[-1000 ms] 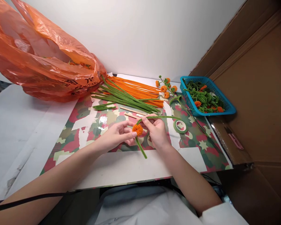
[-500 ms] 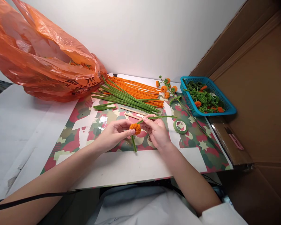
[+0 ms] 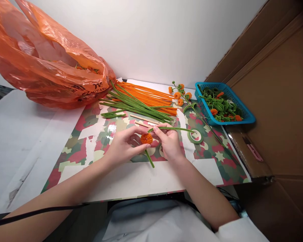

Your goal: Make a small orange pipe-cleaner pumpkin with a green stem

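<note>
Between my hands is a small round orange pipe-cleaner flower [image 3: 146,138], its ribbed face with a centre hole turned toward me. My left hand [image 3: 123,143] curves round it, fingers behind and thumb at its lower edge. A green pipe cleaner [image 3: 176,128] runs from the flower's top out to the right, pinched by my right hand [image 3: 168,139] between thumb and forefinger. A green end [image 3: 149,159] sticks out below the flower. Two thin wooden sticks [image 3: 142,118] lie just behind my hands. A roll of green tape [image 3: 195,136] is right of my right hand.
Green pipe cleaners [image 3: 141,109] and orange pipe cleaners [image 3: 148,92] lie behind. At left bulges an orange plastic bag [image 3: 53,74]. A finished flower spray [image 3: 178,95] lies near a blue basket [image 3: 249,116] of green and orange pieces. Cardboard [image 3: 275,84] walls the right side.
The flower has turned so that its centre hole faces me. Its lower green end has swung right, and the pipe cleaner at right now reaches over the tape roll. My left thumb has moved lower.
</note>
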